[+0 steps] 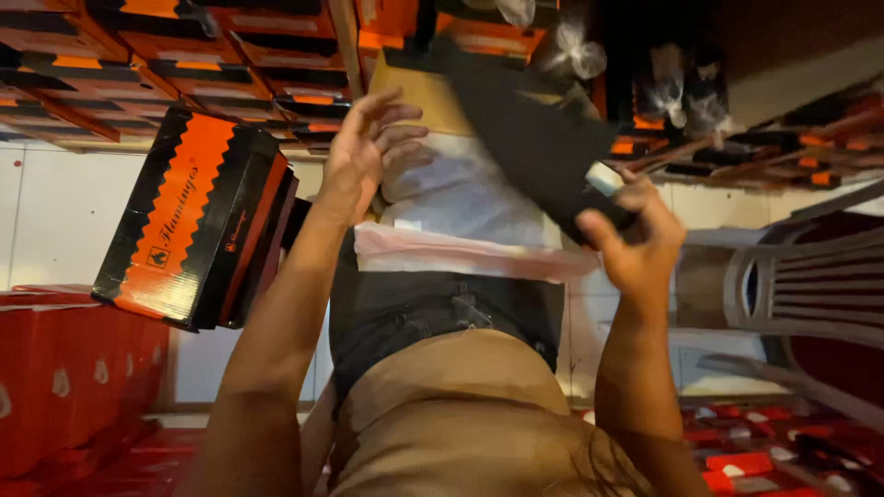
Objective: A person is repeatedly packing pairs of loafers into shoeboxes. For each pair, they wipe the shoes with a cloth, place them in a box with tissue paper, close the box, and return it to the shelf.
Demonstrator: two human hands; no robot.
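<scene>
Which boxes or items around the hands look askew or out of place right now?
The orange-and-black box by the left hand sits tilted on one corner, unlike the stacked boxes behind it. The right hand holds the black lid slanted, off the open box's white paper.

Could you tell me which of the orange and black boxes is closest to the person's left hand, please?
The big tilted orange and black box just beside the left hand; it sits apart, nearer the camera, whereas the others are stacked on shelves behind.
</scene>
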